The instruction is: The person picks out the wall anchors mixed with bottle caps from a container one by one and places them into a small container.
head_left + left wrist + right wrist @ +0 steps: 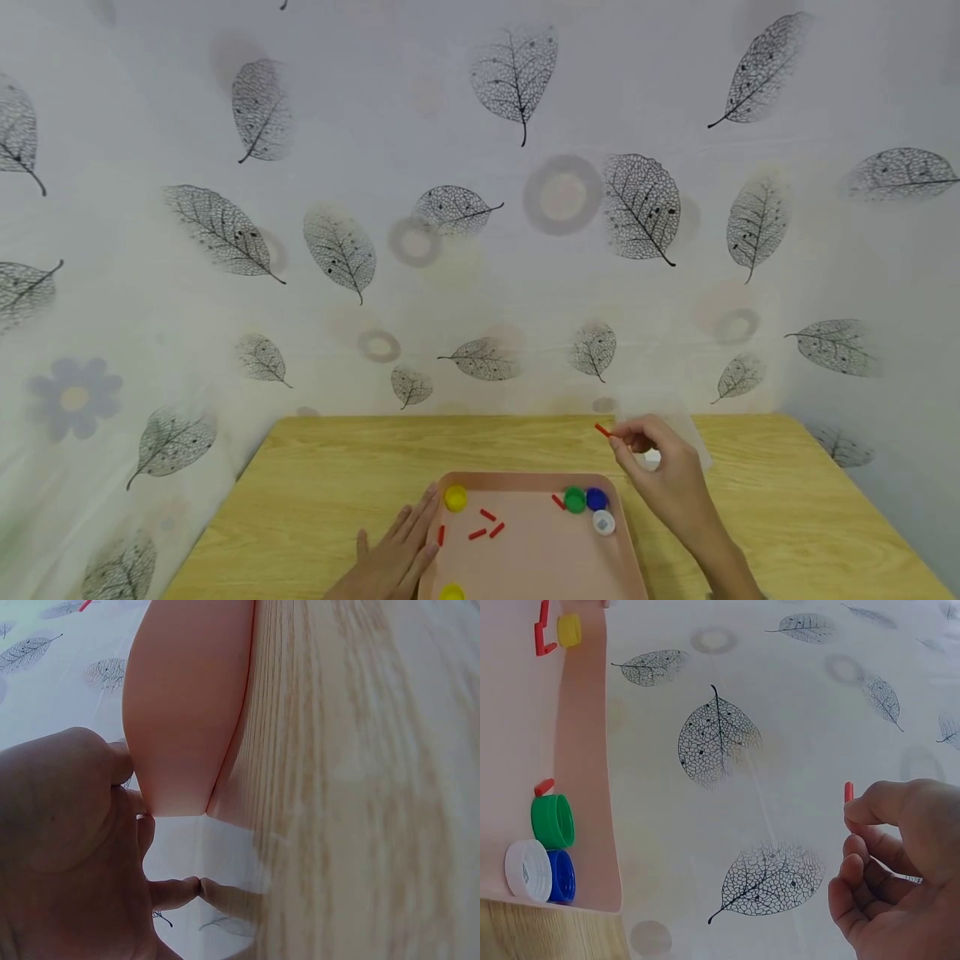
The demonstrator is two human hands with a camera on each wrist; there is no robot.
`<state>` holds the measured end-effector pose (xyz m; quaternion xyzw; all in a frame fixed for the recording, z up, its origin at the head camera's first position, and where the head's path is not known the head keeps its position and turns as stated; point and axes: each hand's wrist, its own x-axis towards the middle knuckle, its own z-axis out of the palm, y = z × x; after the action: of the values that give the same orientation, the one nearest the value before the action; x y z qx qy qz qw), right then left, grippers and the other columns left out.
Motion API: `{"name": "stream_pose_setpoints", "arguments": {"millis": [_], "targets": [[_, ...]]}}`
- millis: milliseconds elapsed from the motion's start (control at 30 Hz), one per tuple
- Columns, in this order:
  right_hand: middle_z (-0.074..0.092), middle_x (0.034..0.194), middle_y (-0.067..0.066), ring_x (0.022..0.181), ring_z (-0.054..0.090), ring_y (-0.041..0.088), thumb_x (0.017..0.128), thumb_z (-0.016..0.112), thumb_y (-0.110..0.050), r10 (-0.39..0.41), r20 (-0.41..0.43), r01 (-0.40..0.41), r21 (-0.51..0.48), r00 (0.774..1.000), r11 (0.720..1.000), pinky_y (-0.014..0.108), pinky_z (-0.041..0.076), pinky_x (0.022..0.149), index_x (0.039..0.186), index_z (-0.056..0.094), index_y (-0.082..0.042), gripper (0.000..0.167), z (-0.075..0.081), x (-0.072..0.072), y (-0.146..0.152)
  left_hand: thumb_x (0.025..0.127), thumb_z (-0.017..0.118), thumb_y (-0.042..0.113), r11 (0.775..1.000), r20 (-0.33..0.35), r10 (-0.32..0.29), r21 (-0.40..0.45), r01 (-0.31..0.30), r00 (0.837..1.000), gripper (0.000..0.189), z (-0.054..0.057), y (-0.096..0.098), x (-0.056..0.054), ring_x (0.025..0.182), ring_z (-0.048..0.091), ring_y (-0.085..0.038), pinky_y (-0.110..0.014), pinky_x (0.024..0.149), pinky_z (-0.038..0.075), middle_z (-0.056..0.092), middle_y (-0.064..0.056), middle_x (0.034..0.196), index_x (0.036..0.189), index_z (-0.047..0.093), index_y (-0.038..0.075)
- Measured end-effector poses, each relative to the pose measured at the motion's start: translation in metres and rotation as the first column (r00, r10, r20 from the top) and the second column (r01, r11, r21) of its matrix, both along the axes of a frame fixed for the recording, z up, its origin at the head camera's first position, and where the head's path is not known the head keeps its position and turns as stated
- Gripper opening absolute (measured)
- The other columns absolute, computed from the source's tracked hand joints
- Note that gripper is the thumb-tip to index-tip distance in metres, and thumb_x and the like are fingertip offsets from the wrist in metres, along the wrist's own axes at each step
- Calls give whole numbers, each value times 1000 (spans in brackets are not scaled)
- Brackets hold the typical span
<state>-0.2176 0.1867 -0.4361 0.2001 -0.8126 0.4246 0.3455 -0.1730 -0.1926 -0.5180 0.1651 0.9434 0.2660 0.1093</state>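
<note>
My right hand (663, 475) is raised past the back right corner of the pink tray (540, 567), pinching a short red stick (602, 430) between thumb and index finger. In the right wrist view the stick (848, 792) points up from the fingertips, the other fingers curled below. My left hand (397, 550) rests along the tray's left rim, fingers straight; in the left wrist view its fingers touch the outer wall (187, 712). Several red sticks lie in the tray, including a loose group (487, 525) left of centre and one (558, 502) beside the green cap (574, 500).
Also in the tray are a blue cap (597, 499), a white cap (603, 522), a yellow cap (455, 498) at back left and another yellow cap (452, 592) nearer me. A translucent sheet (693, 442) lies behind my right hand on the wooden table (300, 492). A leaf-patterned backdrop (480, 275) rises behind.
</note>
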Motion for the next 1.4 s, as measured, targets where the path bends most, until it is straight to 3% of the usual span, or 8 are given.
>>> {"name": "stream_pose_setpoints", "arguments": {"millis": [167,600,1000,1400], "targets": [[66,82,-5,73,57,7,81,77,14,-28,0,28,-15,1000,999,12,46,69,92,71,-5,23,1,-2,9,111,30,49,1000,3,3,3,-3,1000,64,1,0,0,151,25,-44,-94,89,-3,10,-2,172,167,11,25],[67,80,-1,72,57,3,86,77,8,-166,95,169,-34,982,985,10,45,68,91,71,-4,14,-6,-3,35,111,30,49,1000,9,1,-11,-1,1000,64,3,-1,2,151,25,-45,-93,91,-3,12,-4,172,166,13,22],[67,77,2,69,56,1,85,79,4,-236,110,242,-37,965,970,10,44,65,90,72,-3,11,-20,-12,49,110,29,53,999,5,20,-29,-20,1000,65,0,0,1,151,26,-44,-93,92,-2,13,-2,172,167,14,25],[69,78,4,68,56,-1,86,79,2,-288,160,299,-50,944,953,8,42,65,92,73,-1,8,-40,-23,62,110,29,53,1000,-23,16,4,-16,1000,63,-4,-3,1,150,26,-45,-93,91,-3,11,6,172,166,11,32]]}}
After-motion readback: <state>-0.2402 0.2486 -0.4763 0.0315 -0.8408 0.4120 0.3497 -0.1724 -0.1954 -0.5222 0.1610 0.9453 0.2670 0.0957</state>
